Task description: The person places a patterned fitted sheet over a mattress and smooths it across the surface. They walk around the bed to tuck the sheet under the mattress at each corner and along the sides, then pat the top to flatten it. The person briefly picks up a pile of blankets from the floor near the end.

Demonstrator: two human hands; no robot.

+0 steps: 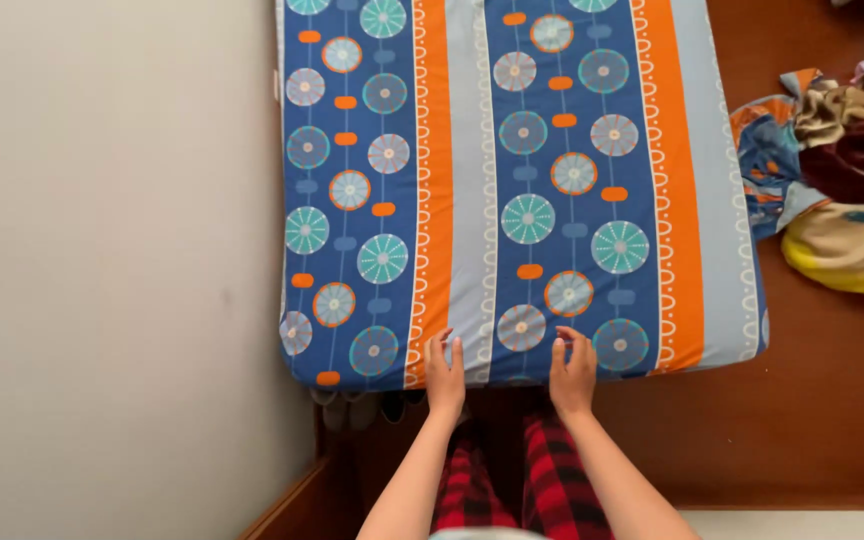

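Right, biggest item first: mattress fills the middle of the view, long axis running away from us, left side hard against the pale wall, right side open to the wooden floor. We'd judge it heavy and bulky, with a springy edge that gives under pressure; not something to lift from one end.

Over it, the fitted sheet: blue and orange stripes with round wheel motifs, pulled smooth, no wrinkles we can see. Thin fabric, light, soft, probably slides a little over the mattress. Best grip looks like the near hem or the two near corners, where the cloth wraps under; the flat top gives nothing to pinch.

Pile of crumpled bedding sits on the floor to the right, just apart from the mattress edge.

Our red plaid trousers show below, so we're standing at the foot end.

Both forearms reach straight forward, near parallel. Left hand and right hand lie palm down on the near edge, close together, fingers extended and slightly spread, gripping nothing, just pressing on the sheet.
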